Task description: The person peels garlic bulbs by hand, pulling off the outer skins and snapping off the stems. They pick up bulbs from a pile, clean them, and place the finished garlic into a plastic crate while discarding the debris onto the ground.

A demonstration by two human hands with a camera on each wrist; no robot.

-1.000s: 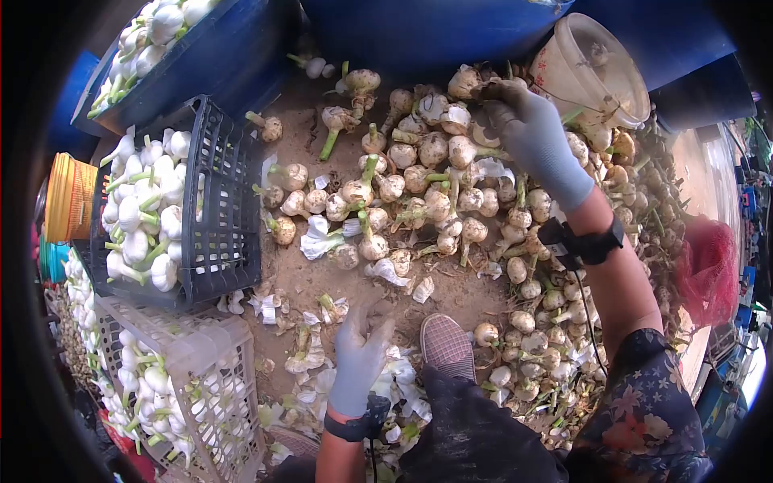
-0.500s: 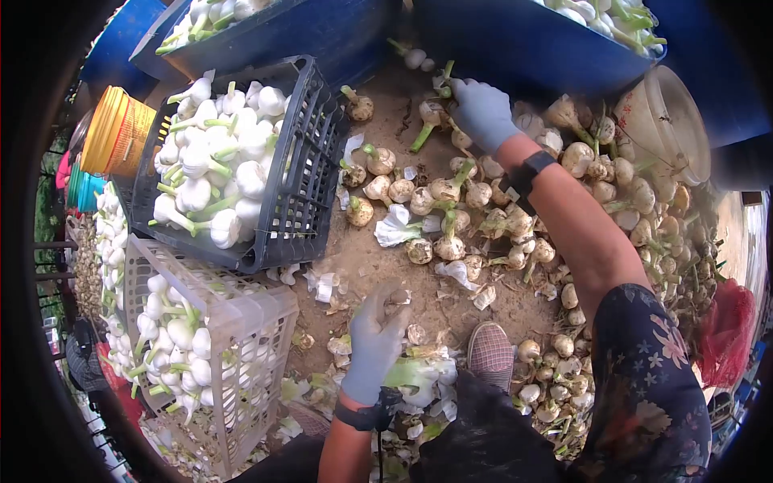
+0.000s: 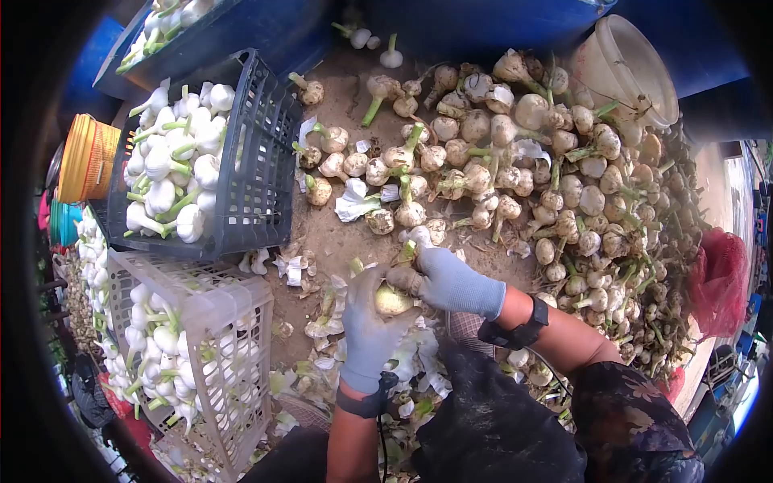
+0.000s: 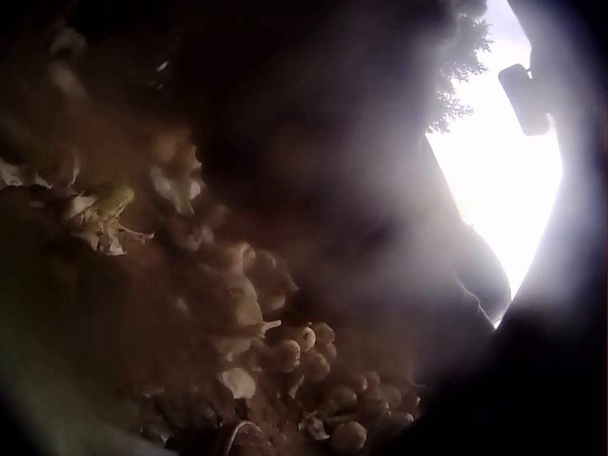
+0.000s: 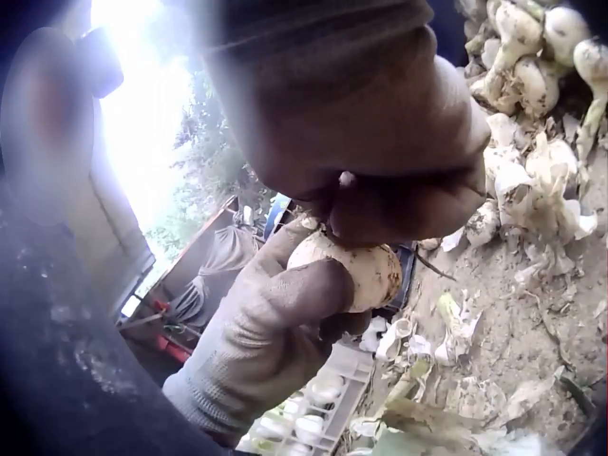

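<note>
Both gloved hands meet at one garlic bulb [image 3: 393,300] low in the middle of the head view. The left hand [image 3: 369,328] grips it from the left, its thumb across the bulb [image 5: 366,271] in the right wrist view. At the bulb's upper side the right hand [image 3: 451,280] pinches with curled fingers; in the right wrist view the right hand [image 5: 361,123] covers the bulb's top. Unpeeled, soil-marked bulbs [image 3: 475,125] lie on the ground beyond the hands. The left wrist view is dark and blurred, with neither hand discernible.
A black crate [image 3: 270,161] of white bulbs stands at the left, with a pale crate [image 3: 241,322] in front. Blue tubs [image 3: 451,32] and a whitish bucket [image 3: 624,72] stand at the back; a red net [image 3: 717,282] lies right. Peelings [image 3: 419,362] litter the ground by the feet.
The right hand has come back from the far bulbs to the left hand, and a bulb is now held between them. One white bulb lies apart near the blue tub.
</note>
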